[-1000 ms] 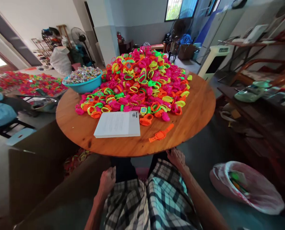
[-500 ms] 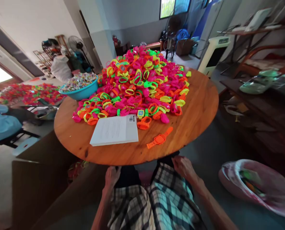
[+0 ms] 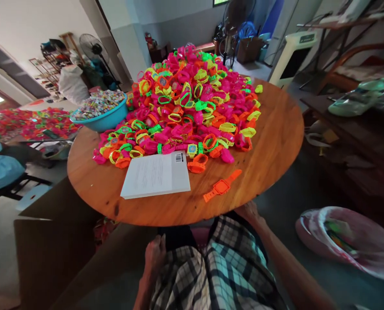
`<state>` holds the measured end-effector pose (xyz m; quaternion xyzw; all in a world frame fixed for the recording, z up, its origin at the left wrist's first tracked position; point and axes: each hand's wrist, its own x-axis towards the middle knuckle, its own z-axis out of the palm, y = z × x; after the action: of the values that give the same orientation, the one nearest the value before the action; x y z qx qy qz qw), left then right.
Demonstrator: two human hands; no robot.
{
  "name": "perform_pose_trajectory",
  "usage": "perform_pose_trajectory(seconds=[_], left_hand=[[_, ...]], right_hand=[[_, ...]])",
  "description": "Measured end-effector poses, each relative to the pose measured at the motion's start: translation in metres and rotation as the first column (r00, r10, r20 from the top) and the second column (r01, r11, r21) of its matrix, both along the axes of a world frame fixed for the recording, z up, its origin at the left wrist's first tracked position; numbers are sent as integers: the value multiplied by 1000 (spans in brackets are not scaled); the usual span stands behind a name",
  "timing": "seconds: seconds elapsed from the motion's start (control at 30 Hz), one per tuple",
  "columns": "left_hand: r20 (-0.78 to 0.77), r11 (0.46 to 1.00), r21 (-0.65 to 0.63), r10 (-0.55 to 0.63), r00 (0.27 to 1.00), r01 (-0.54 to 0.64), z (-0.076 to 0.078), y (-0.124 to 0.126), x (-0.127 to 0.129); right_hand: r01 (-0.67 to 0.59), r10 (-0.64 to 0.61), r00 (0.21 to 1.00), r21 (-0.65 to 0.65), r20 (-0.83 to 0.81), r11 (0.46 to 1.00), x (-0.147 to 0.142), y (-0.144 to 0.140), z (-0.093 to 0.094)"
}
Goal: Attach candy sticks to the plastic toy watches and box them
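My left hand (image 3: 155,253) is closed beside my left thigh, below the table edge; what lies within its fingers, if anything, is hidden. My right hand (image 3: 249,211) rests by my right knee, close under the table's rim, with its fingertips out of sight. Above it on the table lies an orange toy watch (image 3: 222,187), its strap unfastened and stretched out flat. Left of that is a white book (image 3: 156,175) with a barcode. Behind both rises a large heap of pink, yellow, green and orange toy watches (image 3: 185,112).
The round wooden table (image 3: 272,125) stands before my knees. A blue basin (image 3: 104,119) of small pieces sits at its left edge. A lined pink bin (image 3: 311,232) is on the floor at right, a cardboard box (image 3: 50,254) at left. Another person's blue clothing (image 3: 4,172) shows far left.
The view has tilted and shifted slightly. My left hand has drawn back from the knee towards my body. My right hand has moved forward and up, nearer the table's edge.
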<state>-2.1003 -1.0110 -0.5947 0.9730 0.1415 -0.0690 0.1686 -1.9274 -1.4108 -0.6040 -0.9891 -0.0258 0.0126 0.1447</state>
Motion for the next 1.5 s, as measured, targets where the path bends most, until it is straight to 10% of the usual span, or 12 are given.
perform_pose_trajectory(seconds=[0.17, 0.33, 0.43, 0.53, 0.63, 0.8, 1.03, 1.5], left_hand=[[45, 998, -56, -17, 999, 19, 41, 0, 2], [-33, 871, -429, -282, 959, 241, 149, -19, -17], [256, 805, -479, -253, 933, 350, 211, -29, -17], [617, 907, -224, -151, 772, 356, 242, -26, 7], [730, 977, 128, -210, 651, 172, 240, -12, 48], [602, 952, 283, -272, 751, 118, 209, 23, 105], [549, 975, 104, -220, 806, 195, 194, 50, 124], [395, 991, 67, -136, 909, 119, 206, 50, 104]], right_hand=[[-117, 116, 992, -14, -54, 993, -23, 10, 11], [-118, 118, 992, 4, 36, 993, -69, 1, 23], [-38, 8, 957, 98, 291, 994, -90, -6, 45], [-91, -81, 793, 248, 604, 964, -104, -4, 88], [-149, -97, 661, 257, 744, 955, -104, 9, 142], [-110, -77, 708, 218, 702, 970, -59, 36, 191], [-168, 18, 862, 252, 506, 953, -7, 40, 194], [-117, 59, 911, 119, 408, 986, -16, 48, 202]])
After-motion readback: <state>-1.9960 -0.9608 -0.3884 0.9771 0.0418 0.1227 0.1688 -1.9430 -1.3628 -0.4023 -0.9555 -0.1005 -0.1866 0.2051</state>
